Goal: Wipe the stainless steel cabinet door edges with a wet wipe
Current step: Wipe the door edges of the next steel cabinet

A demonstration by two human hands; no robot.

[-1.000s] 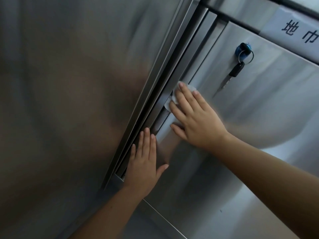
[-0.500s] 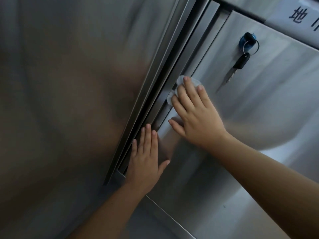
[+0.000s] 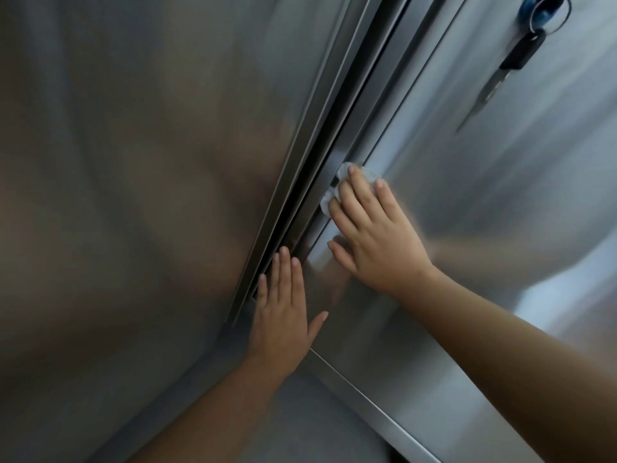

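A stainless steel cabinet door (image 3: pixel 467 202) fills the right of the view, its left edge (image 3: pixel 370 135) running diagonally beside a dark gap. My right hand (image 3: pixel 374 235) lies flat with straight fingers on that edge, pressing a white wet wipe (image 3: pixel 340 182) that shows above and left of my fingertips. My left hand (image 3: pixel 283 312) rests flat and open on the door's lower left corner, fingertips at the edge, thumb spread to the right.
A second steel door (image 3: pixel 140 195) covers the left side. A blue-capped lock (image 3: pixel 537 10) with a key ring and a hanging black key (image 3: pixel 521 55) sits at the top right of the door. The door's bottom edge (image 3: pixel 367 399) runs diagonally below my arms.
The view has shifted, so the lock now sits near the top right corner. My right hand still presses the wipe against the door edge, and my left hand stays flat low on the door.
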